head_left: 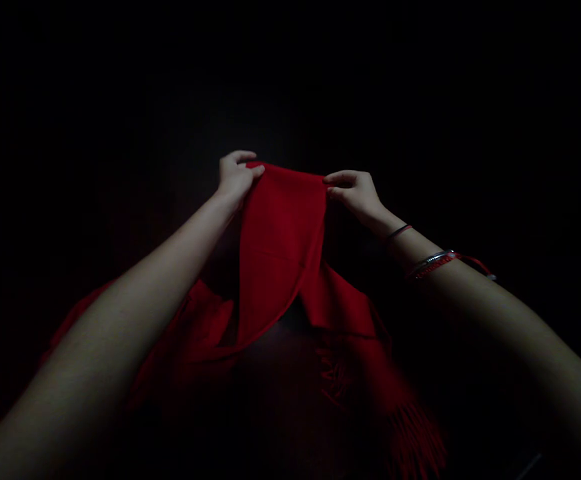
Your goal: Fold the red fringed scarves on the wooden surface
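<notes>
A red scarf [283, 233] with fringed ends hangs between my two hands, its upper edge stretched nearly level. My left hand [237, 175] pinches that edge at its left corner between thumb and fingers. At the right corner, my right hand [355, 192] grips the cloth with its fingertips. Below, the scarf sags in a curved fold, and more of it spreads down to the left behind my left forearm. Fringe shows at the lower right, where the fabric fades into shadow. Bracelets circle my right wrist.
Darkness surrounds the hands and the scarf, so the surface beneath cannot be made out. A faint pale line [529, 465] shows near the bottom right; what it belongs to is unclear.
</notes>
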`<state>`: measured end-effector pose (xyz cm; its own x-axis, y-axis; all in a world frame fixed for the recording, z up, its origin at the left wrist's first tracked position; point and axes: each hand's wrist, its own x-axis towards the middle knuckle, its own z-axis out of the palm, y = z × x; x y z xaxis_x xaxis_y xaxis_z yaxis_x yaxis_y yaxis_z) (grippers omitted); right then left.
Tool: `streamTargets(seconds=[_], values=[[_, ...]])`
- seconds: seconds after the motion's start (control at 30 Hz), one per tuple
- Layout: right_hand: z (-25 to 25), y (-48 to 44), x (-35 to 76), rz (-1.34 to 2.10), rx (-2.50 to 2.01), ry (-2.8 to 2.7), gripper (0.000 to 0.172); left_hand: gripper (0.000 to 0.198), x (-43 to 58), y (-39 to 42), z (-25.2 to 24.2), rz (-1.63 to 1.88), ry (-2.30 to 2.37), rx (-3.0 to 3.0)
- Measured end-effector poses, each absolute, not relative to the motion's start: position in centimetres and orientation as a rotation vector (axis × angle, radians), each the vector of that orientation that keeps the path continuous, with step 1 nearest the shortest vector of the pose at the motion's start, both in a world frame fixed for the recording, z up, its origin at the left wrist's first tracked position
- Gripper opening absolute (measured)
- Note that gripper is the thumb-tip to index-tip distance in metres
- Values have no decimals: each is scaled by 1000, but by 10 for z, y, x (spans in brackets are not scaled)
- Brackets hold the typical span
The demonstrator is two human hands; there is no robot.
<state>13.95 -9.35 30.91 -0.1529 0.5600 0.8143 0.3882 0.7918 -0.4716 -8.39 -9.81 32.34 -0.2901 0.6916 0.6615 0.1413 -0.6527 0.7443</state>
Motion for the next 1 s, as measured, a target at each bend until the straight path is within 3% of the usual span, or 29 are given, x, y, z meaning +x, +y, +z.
streamTargets(seconds=[0.1,0.23,0.47,0.63,0.9,1.0], values=[[338,-91,120,330,-571,-1677,22,36,-94,-114,369,2207,908,1855],[362,-90,88,515,-549,-1747,28,42,-101,-142,391,2125,882,1975],[308,-103,48,744,-921,-1762,24,40,-130,-129,298,1862,860,1627],[281,-106,63,1016,-1087,-1783,16,37,-157,-99,242,1929,1001,1485],[273,-94,75,845,-1277,-2157,21,45,-130,-101,238,1838,996,1572],[275,-102,66,706,-1230,-2258,38,45,-122,-107,242,1739,934,1628]])
